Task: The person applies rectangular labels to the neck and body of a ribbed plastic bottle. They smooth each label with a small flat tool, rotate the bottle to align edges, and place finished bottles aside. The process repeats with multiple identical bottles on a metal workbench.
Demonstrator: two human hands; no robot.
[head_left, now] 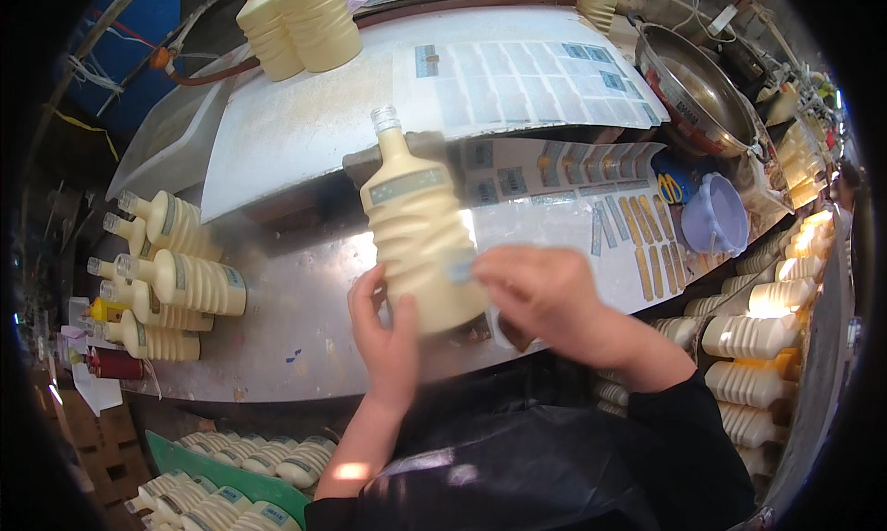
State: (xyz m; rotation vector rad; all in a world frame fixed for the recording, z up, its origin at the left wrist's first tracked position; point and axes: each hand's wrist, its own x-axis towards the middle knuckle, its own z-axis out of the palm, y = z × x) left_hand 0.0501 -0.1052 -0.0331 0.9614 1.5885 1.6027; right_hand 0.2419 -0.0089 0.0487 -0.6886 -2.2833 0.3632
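Note:
A cream-coloured bottle (416,231) with wavy ribbed sides and a clear threaded neck leans back against a dark block (427,146) on the bench. My left hand (382,332) grips its lower left side, thumb across the front. Around its shoulder runs a grey-green label band (407,187). The fingertips of my right hand (540,295) are pinched at the bottle's lower right, on a small bluish label (458,271) that is blurred. Whether the label is stuck down along its whole length I cannot tell.
Several similar bottles (199,283) lie stacked at the left, above a green crate (176,454) of more. Label sheets (536,88) and gold strips (644,231) spread rightward, near yellow scissors (669,188), a lavender bucket (714,214) and a metal pan (693,88). Bottles (748,335) fill a rack at right.

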